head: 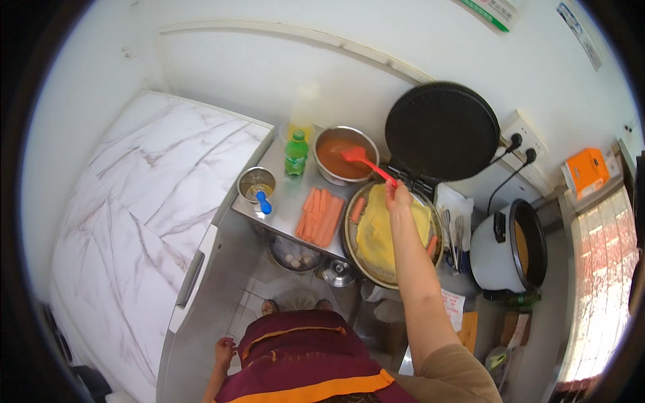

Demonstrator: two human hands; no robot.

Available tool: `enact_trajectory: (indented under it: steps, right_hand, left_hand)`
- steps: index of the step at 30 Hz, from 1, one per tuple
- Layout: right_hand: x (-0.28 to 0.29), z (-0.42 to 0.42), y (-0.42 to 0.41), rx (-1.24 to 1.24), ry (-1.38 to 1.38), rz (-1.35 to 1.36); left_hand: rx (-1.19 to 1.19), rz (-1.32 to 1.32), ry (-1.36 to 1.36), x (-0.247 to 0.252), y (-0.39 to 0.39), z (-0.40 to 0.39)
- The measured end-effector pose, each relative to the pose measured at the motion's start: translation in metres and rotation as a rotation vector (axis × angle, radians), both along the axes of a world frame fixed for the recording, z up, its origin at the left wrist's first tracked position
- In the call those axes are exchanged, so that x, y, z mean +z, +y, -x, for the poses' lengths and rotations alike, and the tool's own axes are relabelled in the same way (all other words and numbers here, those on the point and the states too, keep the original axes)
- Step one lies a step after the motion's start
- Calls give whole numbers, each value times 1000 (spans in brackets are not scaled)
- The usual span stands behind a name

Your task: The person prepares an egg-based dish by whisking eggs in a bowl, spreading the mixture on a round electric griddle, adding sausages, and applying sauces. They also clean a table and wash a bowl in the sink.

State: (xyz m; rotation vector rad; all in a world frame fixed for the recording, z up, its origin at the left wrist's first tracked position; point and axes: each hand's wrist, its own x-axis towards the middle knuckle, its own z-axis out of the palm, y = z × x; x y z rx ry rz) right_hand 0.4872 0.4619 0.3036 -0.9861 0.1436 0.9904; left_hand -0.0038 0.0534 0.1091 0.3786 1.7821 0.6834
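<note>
My right hand (398,194) grips the handle of a red silicone brush or spatula (354,154), whose head is at the reddish-brown sauce in a steel bowl (322,169). Under my right forearm, a yellow flatbread or egg crepe (375,226) lies on a round electric griddle, with a sausage (358,210) at its left and another (432,245) at its right. The griddle's black lid (443,131) stands raised. Left of the griddle lie several pink sausages (320,216). My left hand (225,351) hangs low beside the maroon apron, its fingers loosely curled, touching nothing visible.
A green bottle (296,153) and a steel cup (247,176) with a blue-handled tool (263,201) stand on the steel table. Tongs (448,242) and a large cooker (494,252) are at the right. A marble-patterned top (146,201) is at the left; a pan with eggs (295,254) sits lower down.
</note>
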Motion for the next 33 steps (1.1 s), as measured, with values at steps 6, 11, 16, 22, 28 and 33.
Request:
enact_trajectory:
  steps: [6, 11, 16, 22, 28, 33]
  right_hand:
    - [-15, -80, -115, -13, 50, -116]
    - [-16, -116, -237, -26, -324, 237]
    - [48, -121, -233, -14, -935, 172]
    - [44, -78, -172, 235, -2093, 14]
    - [46, -29, -239, 482, -2306, -76]
    - [57, -17, -189, 364, -2337, -120]
  left_hand:
    - [51, 85, -43, -23, -5, 30]
    - [-42, -2, -17, -8, 36, 13]
    - [-131, -81, -70, 9, 75, -16]
    - [-213, -90, -71, 11, 90, -28]
    - [-129, -10, -9, 2, 71, -9]
    - [-122, 82, -23, -7, 46, -3]
